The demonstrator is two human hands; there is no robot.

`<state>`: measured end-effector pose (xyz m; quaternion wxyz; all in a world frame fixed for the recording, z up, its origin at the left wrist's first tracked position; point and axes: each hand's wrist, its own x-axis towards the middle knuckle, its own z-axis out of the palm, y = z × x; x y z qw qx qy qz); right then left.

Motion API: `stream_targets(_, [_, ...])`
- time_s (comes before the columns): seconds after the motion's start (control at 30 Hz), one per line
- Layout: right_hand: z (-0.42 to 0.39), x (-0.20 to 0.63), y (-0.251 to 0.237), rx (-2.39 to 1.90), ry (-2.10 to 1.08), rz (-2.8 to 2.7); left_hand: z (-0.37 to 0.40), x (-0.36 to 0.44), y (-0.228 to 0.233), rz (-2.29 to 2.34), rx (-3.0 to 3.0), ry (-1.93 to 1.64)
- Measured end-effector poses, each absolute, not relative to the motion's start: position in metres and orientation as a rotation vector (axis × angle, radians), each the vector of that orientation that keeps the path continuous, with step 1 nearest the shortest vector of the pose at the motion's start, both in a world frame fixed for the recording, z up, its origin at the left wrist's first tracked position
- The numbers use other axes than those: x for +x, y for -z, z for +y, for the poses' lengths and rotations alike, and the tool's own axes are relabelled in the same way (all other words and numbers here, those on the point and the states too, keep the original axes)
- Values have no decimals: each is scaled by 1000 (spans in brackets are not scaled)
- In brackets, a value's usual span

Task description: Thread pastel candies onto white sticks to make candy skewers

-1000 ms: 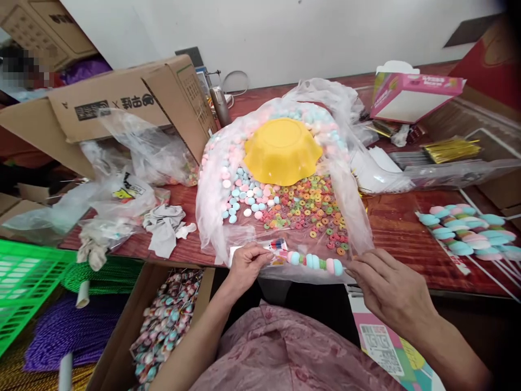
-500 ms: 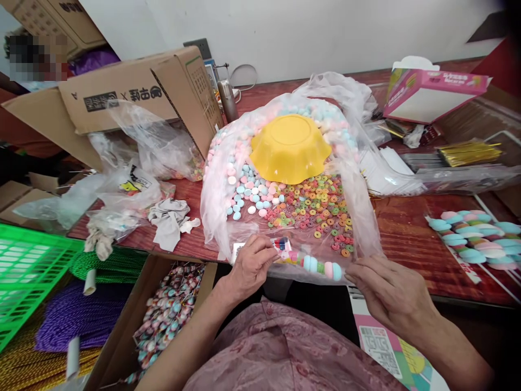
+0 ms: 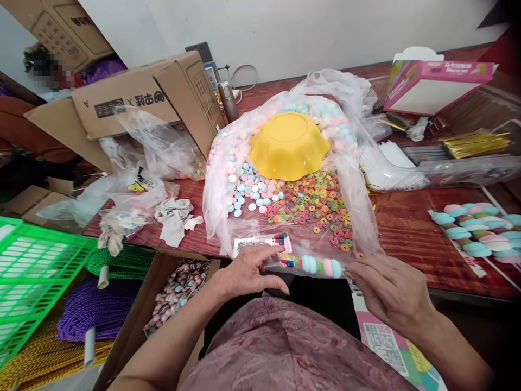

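A candy skewer of blue and pink marshmallows and gummy rings lies level at the table's front edge. Clear film with a colourful print appears at its left end. My right hand pinches the skewer's right end, the stick mostly hidden by the fingers. Beside the left end, my left hand has thumb and fingers apart, lying over a white printed wrapper. Behind them, loose gummy rings and small marshmallows rest on a clear plastic bag.
An upturned yellow bowl sits among the sweets. Finished-looking marshmallow skewers lie at right, below a tray with gold ties. Cardboard box, crumpled cloth and green basket are at left. A person is at upper left.
My left hand has let go of the skewer's left end and spread its thumb and fingers, uncovering the coloured print. My right hand keeps its pinch. The view has shifted slightly.
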<state>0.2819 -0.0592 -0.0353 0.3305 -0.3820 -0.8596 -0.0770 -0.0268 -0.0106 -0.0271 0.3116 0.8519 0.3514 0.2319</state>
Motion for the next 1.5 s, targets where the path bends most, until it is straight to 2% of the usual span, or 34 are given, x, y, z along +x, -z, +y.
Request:
stream_targets(0.2, [-55,273,30,-943,132,-2323,-14,-21,32,841,2379,-492])
stream_targets(0.37, [-52,259,20,-924,192,-2364,-16,-20,34,846,2188,-540])
stream_targets(0.5, [-50,252,15,-914,186,-2288,-19,-16,41,916,2298,-542])
stream_targets(0.8, [-56,245,26,-1077,68,-2441,-12,-25,43,1014,2460,-806])
stream_targets(0.93, [-57,243,21,-1009,95,-2428,-14,-23,41,939,2462,-721])
stream_targets(1.07, [-52,241,16,-931,192,-2423,-20,-15,36,839,2224,-628])
stream_targets(1.2, [-43,248,13,-950,273,-2396,-23,-16,32,914,2192,-497])
stream_targets(1.37, [-39,254,10,-951,227,-2408,-24,-22,37,1096,2381,-350])
stream_targets(1.5, [-39,252,11,-916,153,-2474,-23,-18,35,1044,2299,-333])
